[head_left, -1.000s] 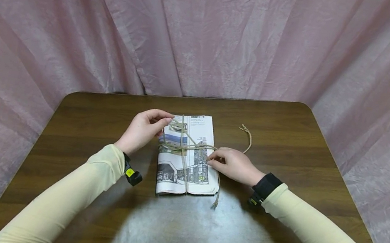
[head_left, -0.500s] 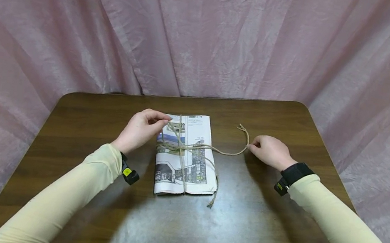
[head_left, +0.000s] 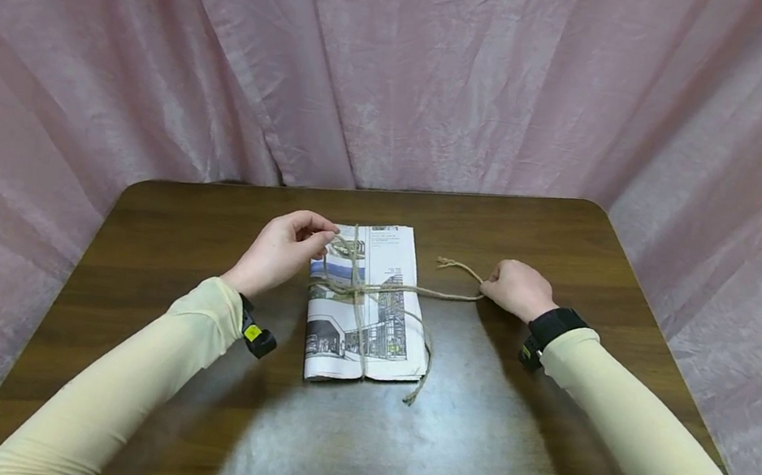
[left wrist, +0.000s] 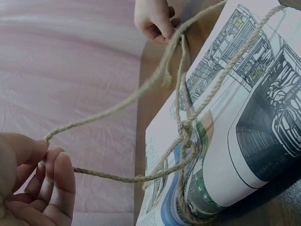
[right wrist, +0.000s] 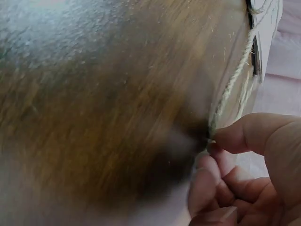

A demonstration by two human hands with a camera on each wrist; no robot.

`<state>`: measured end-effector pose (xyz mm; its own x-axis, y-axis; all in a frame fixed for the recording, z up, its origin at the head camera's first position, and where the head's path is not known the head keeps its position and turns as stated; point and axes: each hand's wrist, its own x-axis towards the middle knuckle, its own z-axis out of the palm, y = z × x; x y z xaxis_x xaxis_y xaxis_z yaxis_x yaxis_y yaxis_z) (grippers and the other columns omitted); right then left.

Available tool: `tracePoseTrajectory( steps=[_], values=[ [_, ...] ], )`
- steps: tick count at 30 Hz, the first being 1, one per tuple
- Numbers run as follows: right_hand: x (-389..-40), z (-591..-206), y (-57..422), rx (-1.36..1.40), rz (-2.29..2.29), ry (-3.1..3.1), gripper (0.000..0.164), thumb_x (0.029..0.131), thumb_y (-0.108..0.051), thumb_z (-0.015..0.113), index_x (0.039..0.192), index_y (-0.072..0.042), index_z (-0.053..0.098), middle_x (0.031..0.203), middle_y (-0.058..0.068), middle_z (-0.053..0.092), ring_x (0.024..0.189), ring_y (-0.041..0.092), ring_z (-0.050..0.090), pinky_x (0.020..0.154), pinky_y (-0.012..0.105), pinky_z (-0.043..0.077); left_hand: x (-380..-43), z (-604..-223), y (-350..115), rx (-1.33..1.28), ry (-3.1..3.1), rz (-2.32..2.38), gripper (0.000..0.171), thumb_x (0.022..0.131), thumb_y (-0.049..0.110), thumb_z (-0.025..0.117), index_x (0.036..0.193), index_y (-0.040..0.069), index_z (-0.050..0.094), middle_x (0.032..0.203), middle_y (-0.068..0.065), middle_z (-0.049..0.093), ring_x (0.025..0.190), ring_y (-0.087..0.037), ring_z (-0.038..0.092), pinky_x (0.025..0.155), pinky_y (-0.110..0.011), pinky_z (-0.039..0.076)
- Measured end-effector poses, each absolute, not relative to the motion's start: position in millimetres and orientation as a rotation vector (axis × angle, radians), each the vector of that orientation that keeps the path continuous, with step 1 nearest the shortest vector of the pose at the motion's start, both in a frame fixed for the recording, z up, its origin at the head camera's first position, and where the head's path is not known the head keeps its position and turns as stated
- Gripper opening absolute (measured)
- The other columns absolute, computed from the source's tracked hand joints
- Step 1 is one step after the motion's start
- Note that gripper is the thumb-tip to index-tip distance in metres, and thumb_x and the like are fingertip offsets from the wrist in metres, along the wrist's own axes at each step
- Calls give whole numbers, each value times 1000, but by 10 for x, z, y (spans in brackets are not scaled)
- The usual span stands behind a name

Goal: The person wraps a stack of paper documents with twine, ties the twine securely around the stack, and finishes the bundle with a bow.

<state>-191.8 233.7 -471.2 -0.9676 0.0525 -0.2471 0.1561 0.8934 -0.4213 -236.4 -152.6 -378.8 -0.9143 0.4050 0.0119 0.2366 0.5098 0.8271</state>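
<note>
Twine ran crosswise from the knot on the folded newspaper at frame centre toward the right, its end pinched in the right hand; the left hand pinched a loop at the paper's upper left corner, closer to the knot

1. Setting: a staged recording booth, not a lived-in room.
2. Evidence: a pink fabric curtain hangs in loose folds behind and to both sides of the work area.
3. Evidence: a single dark wooden table with rounded corners stands within the draped enclosure.
</note>
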Motion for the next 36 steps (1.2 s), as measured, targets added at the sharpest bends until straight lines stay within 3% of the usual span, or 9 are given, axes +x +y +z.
tracePoseTrajectory(
  steps=[3,6,10,14,19,22,27,32,36],
  values=[
    [-1963,-4725,2332,128,-697,2868,27,92,-23,65,68,-14,57,64,-2,48,58,18,45,51,31,31,-2372,-3784,-1532,562,2567,1387,20,103,20,63,117,8,70,103,-7,70,88,-25,69,77,-36,55],
    [-2010,-4717,2328,108,-718,2926,15,93,-22,64,85,-9,67,80,4,63,70,22,56,60,37,44,-2375,-3779,-1532,576,2554,1425,18,103,20,63,116,9,70,101,-7,70,88,-27,68,79,-40,56],
    [-2064,-4672,2325,111,-689,2924,21,93,-27,65,97,-8,73,93,7,69,80,25,62,66,43,50,-2369,-3778,-1532,576,2530,1438,19,103,20,64,117,9,70,104,-5,71,89,-26,69,82,-42,57],
    [-2096,-4645,2312,137,-635,2835,21,91,-29,68,81,-11,71,76,1,62,69,22,56,55,36,42,-2349,-3778,-1538,566,2521,1424,19,103,20,65,117,11,71,106,-4,71,89,-22,70,83,-41,58],
    [-2125,-4639,2262,89,-652,2797,26,91,-19,64,66,-13,63,62,-4,48,57,17,44,51,31,33,-2328,-3778,-1547,578,2504,1436,20,102,20,66,118,9,71,106,-5,71,89,-22,69,85,-49,57],
    [-2173,-4614,2244,69,-731,2833,20,93,-16,62,74,-8,62,65,0,53,58,18,49,55,31,36,-2320,-3780,-1552,593,2502,1423,22,102,20,65,119,8,71,105,-5,71,89,-23,69,85,-50,56],
    [-2391,-4429,2203,100,-1164,2850,12,97,-12,57,102,-1,60,86,14,70,71,26,68,64,33,52,-2297,-3777,-1563,605,2520,1399,20,102,22,65,118,12,73,105,-2,72,88,-19,69,82,-43,57],
    [-2709,-4108,1974,43,-1633,2714,18,101,-9,57,115,3,57,96,24,68,77,34,69,62,29,56,-2260,-3774,-1569,609,2514,1396,17,101,21,66,115,15,73,103,-2,72,88,-19,68,81,-43,56],
    [-2935,-3855,1617,-41,-1854,2584,18,102,-5,58,118,3,57,96,23,67,84,40,67,63,27,56,-2252,-3789,-1543,631,2506,1395,15,99,19,67,112,14,74,100,-1,72,87,-18,68,79,-40,56]
  ],
)
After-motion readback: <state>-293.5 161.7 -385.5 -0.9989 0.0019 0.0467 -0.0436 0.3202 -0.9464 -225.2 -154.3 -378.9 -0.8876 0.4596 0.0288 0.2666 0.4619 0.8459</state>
